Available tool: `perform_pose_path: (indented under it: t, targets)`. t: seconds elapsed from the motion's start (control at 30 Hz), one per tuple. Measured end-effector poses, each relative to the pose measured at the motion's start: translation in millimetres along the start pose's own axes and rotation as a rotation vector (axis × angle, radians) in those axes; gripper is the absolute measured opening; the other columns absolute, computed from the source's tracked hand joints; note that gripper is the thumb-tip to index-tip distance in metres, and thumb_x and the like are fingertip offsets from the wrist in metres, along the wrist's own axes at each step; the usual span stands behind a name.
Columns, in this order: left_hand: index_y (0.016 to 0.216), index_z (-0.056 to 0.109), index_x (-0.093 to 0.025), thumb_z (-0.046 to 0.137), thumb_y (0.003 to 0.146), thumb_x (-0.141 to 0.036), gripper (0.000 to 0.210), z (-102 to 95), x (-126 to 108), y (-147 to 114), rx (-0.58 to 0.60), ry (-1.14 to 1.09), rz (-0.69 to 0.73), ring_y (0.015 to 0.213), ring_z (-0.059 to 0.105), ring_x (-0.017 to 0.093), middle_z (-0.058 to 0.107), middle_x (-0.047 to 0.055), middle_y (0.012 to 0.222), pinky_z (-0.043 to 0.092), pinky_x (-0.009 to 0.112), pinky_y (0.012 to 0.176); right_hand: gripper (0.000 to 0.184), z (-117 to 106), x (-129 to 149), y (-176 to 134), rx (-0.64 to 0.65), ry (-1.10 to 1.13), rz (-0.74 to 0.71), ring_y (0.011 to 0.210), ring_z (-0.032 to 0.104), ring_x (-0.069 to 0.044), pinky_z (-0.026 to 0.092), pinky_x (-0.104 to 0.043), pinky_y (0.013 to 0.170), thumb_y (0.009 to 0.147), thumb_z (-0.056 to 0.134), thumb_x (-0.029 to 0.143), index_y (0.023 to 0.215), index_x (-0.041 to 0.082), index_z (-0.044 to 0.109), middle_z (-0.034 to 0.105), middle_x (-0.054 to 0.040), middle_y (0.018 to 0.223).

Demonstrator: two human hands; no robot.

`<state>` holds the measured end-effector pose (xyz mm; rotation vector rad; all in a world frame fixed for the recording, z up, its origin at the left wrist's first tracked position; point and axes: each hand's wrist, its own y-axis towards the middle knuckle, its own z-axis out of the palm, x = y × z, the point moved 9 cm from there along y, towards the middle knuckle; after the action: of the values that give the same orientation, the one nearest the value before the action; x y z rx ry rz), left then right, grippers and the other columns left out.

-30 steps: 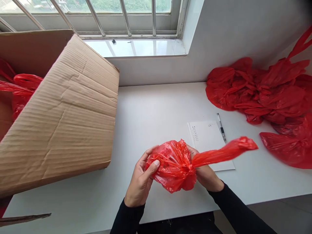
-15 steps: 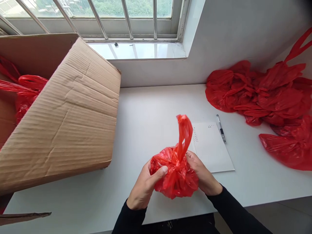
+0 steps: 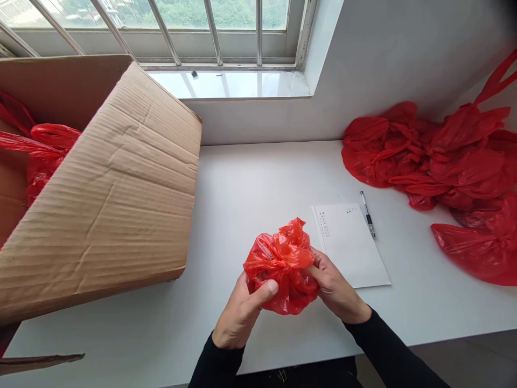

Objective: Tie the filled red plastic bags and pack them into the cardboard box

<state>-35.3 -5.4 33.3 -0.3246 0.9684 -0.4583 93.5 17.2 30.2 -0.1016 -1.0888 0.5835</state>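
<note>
My left hand clasps the bag at eight o'clock, right hand at three; likely light, soft, slippery, best cupped beneath.

- My left grip is raised over the bench, nearer its front edge than its back one, closed in a hold.
- My left thumb lies on the upper side, pointing inward; the other fingers of that grip are mostly hidden underneath.
- My right grip faces it from the right, fingers bent inward, thumb and forefinger close together at the tips.
- Both wrists are bare just past the black cuffs.
- My left sleeve comes in short and steep across the bench's front edge.
- My right sleeve crosses that edge farther right, on a longer slant.
</note>
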Motion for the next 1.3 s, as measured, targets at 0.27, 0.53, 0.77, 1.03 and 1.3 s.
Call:
perform_pose_path:
  t: [0.27, 0.53, 0.77, 1.03, 1.3]
  targets:
    - [0.113, 0.072, -0.021, 0.079, 0.083, -0.034, 0.034, -14.4, -4.5, 8.1, -0.086, 0.043, 0.043, 0.111, 0.068, 0.032, 0.075, 0.01, 0.116, 0.053, 0.041, 0.097, 0.045, 11.4, 2.2, -3.9, 0.106, -0.012, 0.077, 0.113, 0.062, -0.023, 0.05, -0.04, 0.097, 0.097, 0.06, 0.048, 0.138, 0.03, 0.056, 0.066, -0.0066, 0.127]
    - [0.108, 0.074, -0.021, 0.07, 0.089, -0.049, 0.034, -26.8, 11.8, 10.0, -0.194, 0.007, -0.026, 0.105, 0.07, 0.028, 0.076, 0.006, 0.109, 0.055, 0.036, 0.089, 0.031, -3.3, -4.4, 3.3, -0.029, -0.087, 0.039, 0.093, 0.063, -0.02, 0.052, -0.036, 0.087, 0.097, 0.06, 0.049, 0.116, 0.025, 0.069, 0.07, -0.005, 0.108]
    - [0.115, 0.071, -0.02, 0.064, 0.094, -0.047, 0.035, -24.8, 4.0, 9.1, -0.144, 0.076, 0.02, 0.107, 0.067, 0.028, 0.074, 0.008, 0.113, 0.053, 0.036, 0.09, 0.047, 5.8, 2.1, -1.5, 0.059, -0.122, 0.09, 0.086, 0.059, -0.018, 0.053, -0.034, 0.074, 0.09, 0.072, 0.041, 0.134, 0.031, 0.056, 0.065, -0.0021, 0.1]
    - [0.1, 0.073, -0.02, 0.076, 0.084, -0.039, 0.025, -20.8, -12.0, 5.9, -0.112, 0.185, 0.078, 0.095, 0.067, 0.026, 0.075, 0.008, 0.103, 0.051, 0.036, 0.088, 0.032, 8.0, 4.4, -3.5, 0.096, -0.134, 0.046, 0.095, 0.061, -0.022, 0.049, -0.041, 0.092, 0.09, 0.069, 0.036, 0.121, 0.028, 0.065, 0.068, -0.0034, 0.107]
    - [0.105, 0.069, -0.018, 0.077, 0.082, -0.039, 0.032, -10.2, -9.5, -1.8, 0.014, 0.281, 0.039, 0.094, 0.067, 0.027, 0.073, 0.009, 0.101, 0.053, 0.035, 0.085, 0.035, -3.2, 0.5, -0.1, -0.001, 0.082, 0.055, 0.106, 0.06, -0.021, 0.048, -0.036, 0.096, 0.1, 0.053, 0.049, 0.128, 0.031, 0.061, 0.064, -0.0044, 0.119]
